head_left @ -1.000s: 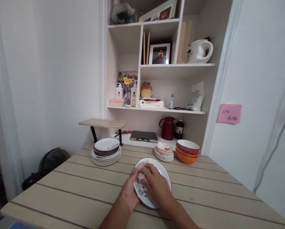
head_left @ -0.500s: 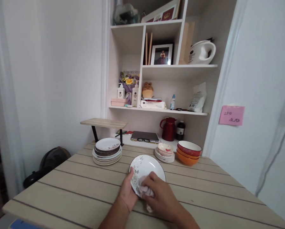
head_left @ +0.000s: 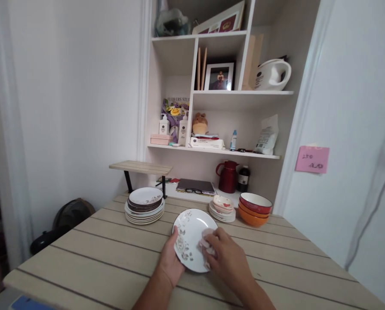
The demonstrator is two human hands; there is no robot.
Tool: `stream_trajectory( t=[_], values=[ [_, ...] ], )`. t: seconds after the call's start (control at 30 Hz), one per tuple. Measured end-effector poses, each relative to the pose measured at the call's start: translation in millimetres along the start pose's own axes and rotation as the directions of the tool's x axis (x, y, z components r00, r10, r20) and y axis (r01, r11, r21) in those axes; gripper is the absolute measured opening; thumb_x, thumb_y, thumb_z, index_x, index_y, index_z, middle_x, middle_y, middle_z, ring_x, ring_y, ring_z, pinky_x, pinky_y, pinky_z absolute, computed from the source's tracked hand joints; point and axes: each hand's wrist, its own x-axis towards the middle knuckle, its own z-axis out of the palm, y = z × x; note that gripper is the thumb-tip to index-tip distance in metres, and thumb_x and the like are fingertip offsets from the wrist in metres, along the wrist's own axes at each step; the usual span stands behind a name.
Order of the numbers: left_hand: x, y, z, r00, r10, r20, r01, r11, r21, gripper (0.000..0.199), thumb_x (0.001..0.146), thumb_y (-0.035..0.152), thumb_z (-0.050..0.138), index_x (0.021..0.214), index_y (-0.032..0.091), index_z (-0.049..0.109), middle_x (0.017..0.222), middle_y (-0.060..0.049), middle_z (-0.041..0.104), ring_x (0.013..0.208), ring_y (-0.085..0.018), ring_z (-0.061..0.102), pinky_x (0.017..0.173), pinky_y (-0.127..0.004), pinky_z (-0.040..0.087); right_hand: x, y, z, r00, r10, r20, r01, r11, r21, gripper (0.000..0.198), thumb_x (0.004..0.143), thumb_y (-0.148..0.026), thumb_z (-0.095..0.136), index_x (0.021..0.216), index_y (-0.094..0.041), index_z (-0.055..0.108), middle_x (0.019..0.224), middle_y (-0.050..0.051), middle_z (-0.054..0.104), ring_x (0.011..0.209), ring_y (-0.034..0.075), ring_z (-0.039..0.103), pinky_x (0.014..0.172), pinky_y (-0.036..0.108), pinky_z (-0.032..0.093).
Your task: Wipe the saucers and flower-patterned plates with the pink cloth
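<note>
A white plate (head_left: 192,234) with a dark rim and a grey-brown flower pattern is tilted up over the wooden table (head_left: 115,258). My left hand (head_left: 171,260) grips its left edge, thumb on the face and the other fingers hidden behind. Against the right side of the plate's face, my right hand (head_left: 227,256) presses a crumpled pale cloth (head_left: 206,241), pinched between thumb and fingers. Part of the cloth is covered by that hand.
Left of the plate stands a stack of plates (head_left: 144,206), near a small raised wooden stand (head_left: 140,167). Behind on the right are small dishes (head_left: 223,211) and stacked red and orange bowls (head_left: 255,210). A red jug (head_left: 227,177) stands at the back, below the shelves (head_left: 240,93).
My right hand and the cloth have moved right and up across the plate, from its lower middle to its right side. The plate has shifted slightly left, still in my left hand.
</note>
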Motion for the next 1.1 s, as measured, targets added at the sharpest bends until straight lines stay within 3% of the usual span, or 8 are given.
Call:
stream_trajectory(
  t=[0.13, 0.23, 0.3, 0.57, 0.67, 0.8, 0.93, 1.1],
  values=[
    [-0.4, 2.3, -2.0, 0.999, 0.035, -0.005, -0.035, 0.999, 0.008, 0.052, 0.088, 0.046, 0.056, 0.123, 0.008, 0.06, 0.108, -0.016, 0.072, 0.107, -0.03, 0.065, 0.096, -0.041, 0.046, -7.6, -19.0, 4.7, 0.988, -0.103, 0.114, 0.085, 0.984, 0.156, 0.022, 0.082, -0.031, 0.057, 0.101, -0.028, 0.066, 0.099, 0.003, 0.059, 0.085, 0.019, 0.06, 0.073, 0.028, 0.042],
    [-0.7, -3.2, 0.8, 0.999, -0.016, -0.031, 0.018, 0.998, 0.058, 0.05, 0.087, 0.046, 0.058, 0.114, 0.005, 0.065, 0.105, -0.018, 0.073, 0.101, -0.029, 0.068, 0.088, -0.036, 0.05, -3.7, -27.7, 12.8, 0.971, -0.222, 0.092, 0.19, 0.944, 0.27, 0.039, 0.082, -0.026, 0.058, 0.12, -0.035, 0.06, 0.117, 0.003, 0.057, 0.101, 0.019, 0.058, 0.084, 0.028, 0.042],
    [-0.7, -7.6, 3.6, 0.997, -0.06, -0.052, 0.064, 0.996, 0.069, 0.048, 0.087, 0.045, 0.059, 0.113, 0.005, 0.065, 0.104, -0.017, 0.073, 0.098, -0.027, 0.069, 0.084, -0.034, 0.051, 2.8, -26.9, 17.4, 0.967, -0.251, 0.042, 0.237, 0.949, 0.208, 0.047, 0.082, -0.022, 0.057, 0.127, -0.038, 0.056, 0.129, 0.003, 0.054, 0.112, 0.022, 0.054, 0.091, 0.033, 0.04],
    [2.1, -5.2, 1.0, 0.994, -0.049, 0.101, 0.048, 0.999, 0.012, 0.051, 0.09, 0.046, 0.053, 0.126, 0.012, 0.06, 0.113, -0.015, 0.071, 0.11, -0.03, 0.064, 0.1, -0.042, 0.042, 18.8, 9.0, 15.1, 0.977, -0.077, -0.197, 0.046, 0.987, -0.154, 0.037, 0.087, -0.023, 0.054, 0.12, -0.037, 0.061, 0.132, 0.004, 0.057, 0.114, 0.029, 0.049, 0.093, 0.045, 0.035],
    [2.8, 1.1, -4.6, 0.994, 0.01, 0.105, -0.01, 1.0, 0.0, 0.049, 0.09, 0.046, 0.052, 0.126, 0.013, 0.06, 0.112, -0.015, 0.071, 0.112, -0.03, 0.063, 0.103, -0.043, 0.039, 9.5, 9.3, 8.7, 0.988, -0.018, -0.151, -0.001, 0.992, -0.13, 0.025, 0.084, -0.024, 0.055, 0.105, -0.031, 0.067, 0.116, 0.007, 0.062, 0.104, 0.028, 0.052, 0.085, 0.042, 0.037],
    [1.9, 6.1, -7.5, 0.996, 0.051, 0.079, -0.051, 0.999, -0.002, 0.047, 0.091, 0.045, 0.052, 0.123, 0.012, 0.062, 0.112, -0.014, 0.071, 0.112, -0.029, 0.062, 0.103, -0.042, 0.04, -3.8, -9.0, 6.1, 0.997, -0.074, 0.004, 0.074, 0.995, 0.068, 0.018, 0.079, -0.021, 0.056, 0.092, -0.024, 0.067, 0.097, 0.005, 0.061, 0.092, 0.022, 0.055, 0.079, 0.033, 0.04],
    [0.1, 4.0, -4.0, 0.999, 0.016, 0.037, -0.017, 0.999, 0.031, 0.047, 0.09, 0.044, 0.054, 0.119, 0.008, 0.064, 0.114, -0.016, 0.07, 0.11, -0.029, 0.064, 0.099, -0.038, 0.043, -5.0, -26.5, 14.7, 0.971, -0.233, 0.053, 0.217, 0.952, 0.218, 0.038, 0.078, -0.02, 0.059, 0.114, -0.032, 0.063, 0.111, 0.004, 0.06, 0.1, 0.021, 0.054, 0.085, 0.032, 0.04],
    [-0.3, -8.0, 2.3, 0.99, -0.114, 0.077, 0.11, 0.993, 0.051, 0.048, 0.09, 0.045, 0.054, 0.123, 0.011, 0.062, 0.111, -0.014, 0.072, 0.108, -0.029, 0.064, 0.098, -0.04, 0.043, 9.6, -18.9, 26.2, 0.967, -0.231, -0.104, 0.241, 0.966, 0.098, 0.053, 0.081, -0.01, 0.053, 0.128, -0.036, 0.053, 0.131, 0.001, 0.059, 0.117, 0.026, 0.048, 0.102, 0.043, 0.029]
  ],
)
